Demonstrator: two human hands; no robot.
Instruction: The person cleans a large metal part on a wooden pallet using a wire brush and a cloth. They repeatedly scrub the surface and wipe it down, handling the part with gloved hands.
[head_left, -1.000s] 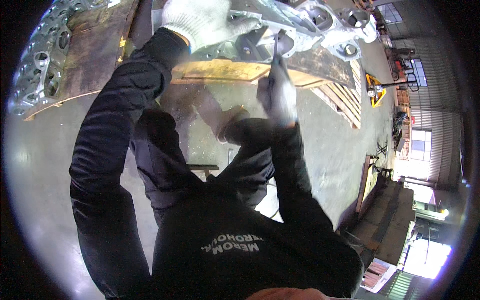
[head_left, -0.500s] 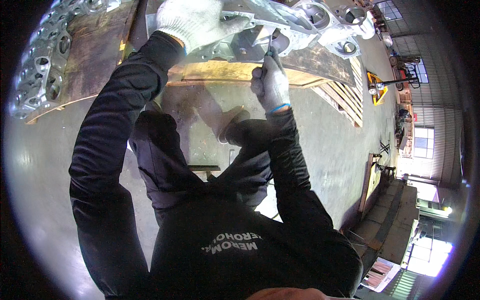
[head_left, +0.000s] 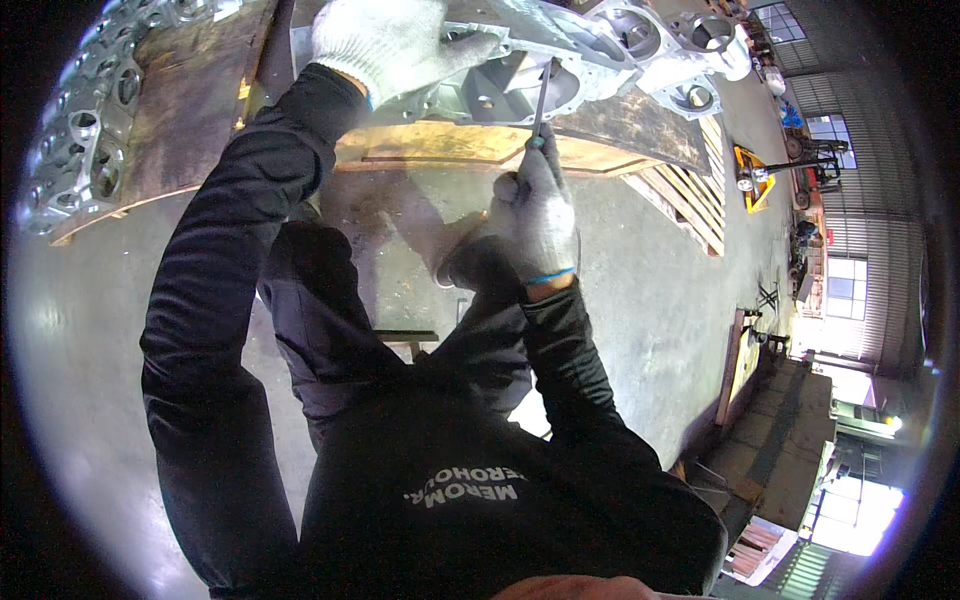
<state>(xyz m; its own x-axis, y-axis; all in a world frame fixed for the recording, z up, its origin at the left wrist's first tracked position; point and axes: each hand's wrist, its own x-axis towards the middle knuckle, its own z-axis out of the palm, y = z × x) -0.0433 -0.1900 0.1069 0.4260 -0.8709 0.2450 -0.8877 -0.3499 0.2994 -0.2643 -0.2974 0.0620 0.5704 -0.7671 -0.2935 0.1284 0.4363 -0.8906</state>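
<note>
I am seeing a smooth grey floor (head_left: 640,330) spreading around me, shining whitish at my left. To my right, a ribbed wall (head_left: 893,255) is rising, windows (head_left: 847,288) are glowing white, a small lamp (head_left: 891,424) is burning, and a yellow pallet truck (head_left: 754,180) is standing on the floor.

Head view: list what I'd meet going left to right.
Metal castings at the far left → gloved left hand → gloved right hand → slatted wooden pallet → yellow pallet jack.

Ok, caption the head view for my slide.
Gloved left hand on a silver metal casting, gloved right hand holding a slim tool up to it.
</note>
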